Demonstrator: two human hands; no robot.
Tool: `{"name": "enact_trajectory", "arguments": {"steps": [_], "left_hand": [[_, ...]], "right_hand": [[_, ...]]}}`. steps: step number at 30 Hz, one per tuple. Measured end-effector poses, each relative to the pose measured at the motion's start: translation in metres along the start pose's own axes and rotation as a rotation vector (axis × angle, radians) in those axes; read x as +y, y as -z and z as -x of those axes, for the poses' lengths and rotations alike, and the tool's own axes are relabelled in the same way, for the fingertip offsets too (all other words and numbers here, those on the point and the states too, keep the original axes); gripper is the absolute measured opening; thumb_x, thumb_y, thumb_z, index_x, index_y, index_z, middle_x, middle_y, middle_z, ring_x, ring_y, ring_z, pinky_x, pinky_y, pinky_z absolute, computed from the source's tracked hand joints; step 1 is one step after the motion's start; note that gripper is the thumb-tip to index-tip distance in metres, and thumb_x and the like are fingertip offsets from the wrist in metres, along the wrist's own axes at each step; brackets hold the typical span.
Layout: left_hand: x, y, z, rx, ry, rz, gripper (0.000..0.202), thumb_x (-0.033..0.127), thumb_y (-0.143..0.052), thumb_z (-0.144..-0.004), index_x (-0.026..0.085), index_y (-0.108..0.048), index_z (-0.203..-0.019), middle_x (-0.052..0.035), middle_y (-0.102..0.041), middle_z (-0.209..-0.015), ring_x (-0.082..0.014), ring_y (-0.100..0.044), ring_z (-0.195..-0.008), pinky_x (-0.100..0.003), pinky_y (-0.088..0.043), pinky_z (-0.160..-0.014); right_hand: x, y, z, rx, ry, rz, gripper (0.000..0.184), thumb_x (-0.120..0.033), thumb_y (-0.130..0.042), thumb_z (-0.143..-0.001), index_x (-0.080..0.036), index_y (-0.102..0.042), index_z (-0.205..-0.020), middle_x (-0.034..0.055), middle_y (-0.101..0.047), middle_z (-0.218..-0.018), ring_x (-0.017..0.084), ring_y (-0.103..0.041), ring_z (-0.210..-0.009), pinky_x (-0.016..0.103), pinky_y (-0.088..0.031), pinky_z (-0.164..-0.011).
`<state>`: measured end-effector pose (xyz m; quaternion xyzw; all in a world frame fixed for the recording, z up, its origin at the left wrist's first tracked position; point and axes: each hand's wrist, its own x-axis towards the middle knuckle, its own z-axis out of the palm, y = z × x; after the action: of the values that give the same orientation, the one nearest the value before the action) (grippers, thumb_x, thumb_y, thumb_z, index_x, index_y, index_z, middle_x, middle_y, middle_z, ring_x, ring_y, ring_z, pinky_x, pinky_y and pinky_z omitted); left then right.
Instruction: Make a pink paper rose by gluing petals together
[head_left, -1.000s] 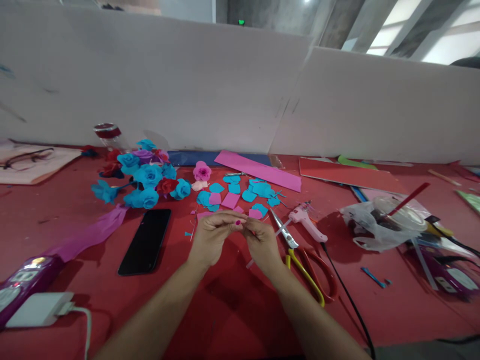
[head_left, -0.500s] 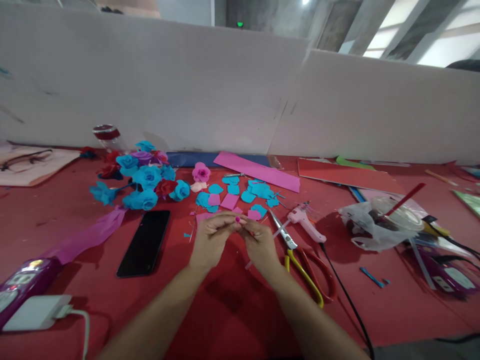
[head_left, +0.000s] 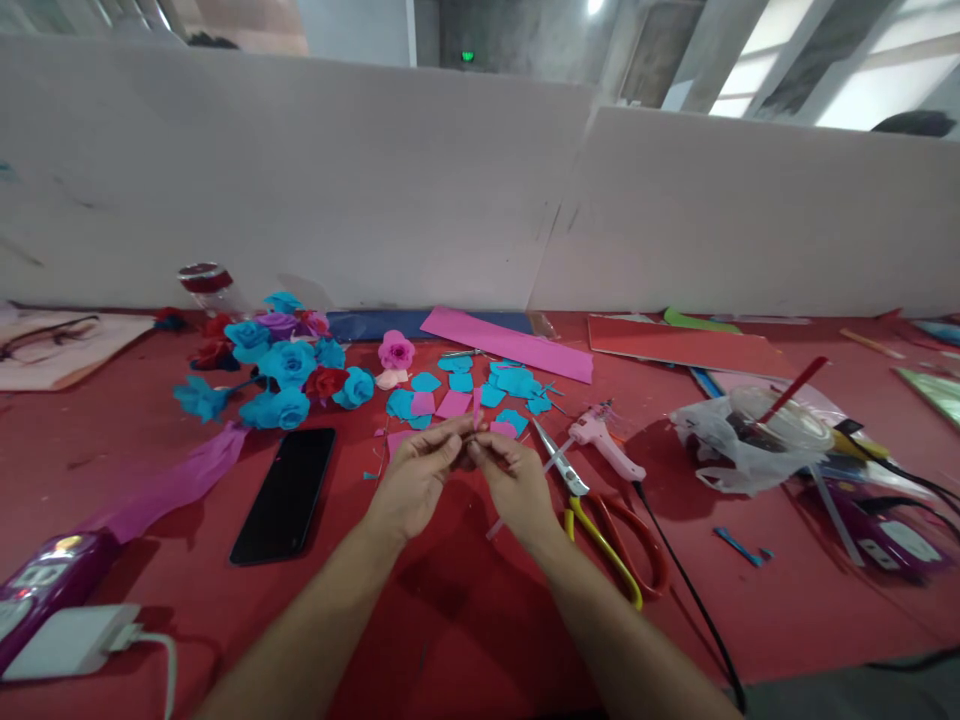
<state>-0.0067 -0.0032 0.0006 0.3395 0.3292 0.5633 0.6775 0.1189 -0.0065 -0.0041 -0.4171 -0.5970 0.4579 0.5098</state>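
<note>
Head view, left hand (head_left: 409,490): closed in a pinch at the base of the pink strip (head_left: 478,403).
Right hand (head_left: 520,492): pinching there too, meeting the left.
Pink strip: upright between the hands; its lower end is hidden, so I can't judge its shape.
Pinch: best light and even, one hand steadying while the other shapes.
Glue gun (head_left: 611,446): beside the scissors (head_left: 574,480); wrists best kept clear.

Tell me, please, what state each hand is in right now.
Left hand: pinched closed at a narrow pink paper strip; hold unclear.
Right hand: pinched closed there too; hold likewise unclear.
</note>
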Motion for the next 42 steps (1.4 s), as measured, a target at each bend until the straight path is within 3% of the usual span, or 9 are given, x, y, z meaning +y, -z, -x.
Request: {"name": "enact_trajectory", "arguments": {"steps": [7,19,23,28,32,34,36,39,42], "left_hand": [[0.011,0.004,-0.002,0.066,0.092,0.033,0.014,0.022,-0.072,-0.069,0.014,-0.073,-0.08,-0.0059,-0.071,-0.08,-0.008,-0.057,-0.062,-0.019,-0.046,-0.058],[0.009,0.005,-0.004,0.117,0.062,0.021,0.012,0.019,-0.076,-0.063,0.014,-0.07,-0.071,-0.0048,-0.07,-0.074,-0.0111,-0.06,-0.064,-0.022,-0.044,-0.057],[0.006,0.006,-0.004,0.036,0.095,-0.033,0.018,0.025,-0.073,-0.067,0.013,-0.071,-0.08,-0.0076,-0.07,-0.084,-0.0105,-0.057,-0.06,-0.023,-0.044,-0.053],[0.004,0.007,-0.004,0.005,0.078,-0.063,0.014,0.024,-0.073,-0.066,0.013,-0.067,-0.073,-0.0055,-0.067,-0.078,-0.0118,-0.057,-0.062,-0.026,-0.046,-0.058],[0.008,0.012,-0.009,0.195,-0.005,0.061,0.015,0.023,-0.071,-0.067,0.017,-0.058,-0.069,0.0024,-0.059,-0.067,-0.0093,-0.057,-0.065,-0.026,-0.046,-0.067],[0.01,0.015,-0.011,0.296,-0.038,0.06,0.013,0.022,-0.069,-0.069,0.018,-0.056,-0.07,0.0045,-0.055,-0.064,-0.0063,-0.052,-0.058,-0.023,-0.044,-0.063],[0.011,0.017,-0.013,0.344,-0.072,0.009,0.01,0.02,-0.066,-0.071,0.018,-0.056,-0.071,0.0044,-0.054,-0.064,-0.0047,-0.046,-0.053,-0.019,-0.038,-0.054],[0.011,0.018,-0.014,0.355,-0.123,-0.121,0.008,0.02,-0.064,-0.071,0.017,-0.057,-0.069,0.0031,-0.053,-0.062,-0.0044,-0.038,-0.049,-0.019,-0.028,-0.045],[0.01,0.02,-0.014,0.394,-0.128,-0.3,0.006,0.021,-0.065,-0.068,0.016,-0.061,-0.068,0.0022,-0.055,-0.062,-0.0056,-0.038,-0.05,-0.02,-0.029,-0.047]], "right_hand": [[-0.004,-0.002,0.001,-0.123,-0.147,-0.158,0.021,-0.029,-0.053,-0.082,-0.018,-0.059,-0.065,-0.0022,-0.055,-0.057,0.011,-0.049,-0.057,0.025,-0.039,-0.061],[-0.002,-0.005,0.002,-0.137,-0.155,-0.157,0.018,-0.031,-0.054,-0.082,-0.018,-0.059,-0.072,-0.0015,-0.058,-0.059,0.012,-0.053,-0.056,0.025,-0.043,-0.06],[0.002,-0.007,0.001,-0.104,-0.123,-0.144,0.016,-0.029,-0.053,-0.083,-0.018,-0.059,-0.073,-0.0023,-0.057,-0.058,0.011,-0.054,-0.056,0.025,-0.044,-0.061],[0.006,-0.003,-0.002,-0.099,-0.107,-0.114,0.018,-0.031,-0.053,-0.082,-0.018,-0.059,-0.071,-0.0013,-0.058,-0.062,0.013,-0.055,-0.06,0.027,-0.046,-0.063],[0.005,0.014,-0.01,0.288,-0.006,-0.068,0.02,-0.033,-0.053,-0.083,-0.017,-0.061,-0.074,0.0009,-0.061,-0.072,0.013,-0.056,-0.07,0.027,-0.044,-0.07],[0.004,0.024,-0.015,0.505,0.035,-0.127,0.02,-0.035,-0.052,-0.084,-0.018,-0.061,-0.078,-0.0001,-0.059,-0.071,0.012,-0.053,-0.066,0.026,-0.043,-0.067],[0.005,0.032,-0.019,0.596,0.047,-0.15,0.021,-0.036,-0.052,-0.084,-0.018,-0.06,-0.079,-0.0008,-0.058,-0.07,0.011,-0.052,-0.063,0.026,-0.042,-0.065],[0.007,0.037,-0.02,0.482,0.001,0.026,0.022,-0.036,-0.051,-0.084,-0.018,-0.062,-0.08,0.0007,-0.063,-0.071,0.014,-0.055,-0.066,0.027,-0.043,-0.066],[0.01,0.032,-0.018,0.278,-0.026,0.417,0.017,-0.029,-0.053,-0.082,-0.019,-0.067,-0.081,0.0025,-0.069,-0.079,0.017,-0.059,-0.074,0.03,-0.043,-0.073]]}}
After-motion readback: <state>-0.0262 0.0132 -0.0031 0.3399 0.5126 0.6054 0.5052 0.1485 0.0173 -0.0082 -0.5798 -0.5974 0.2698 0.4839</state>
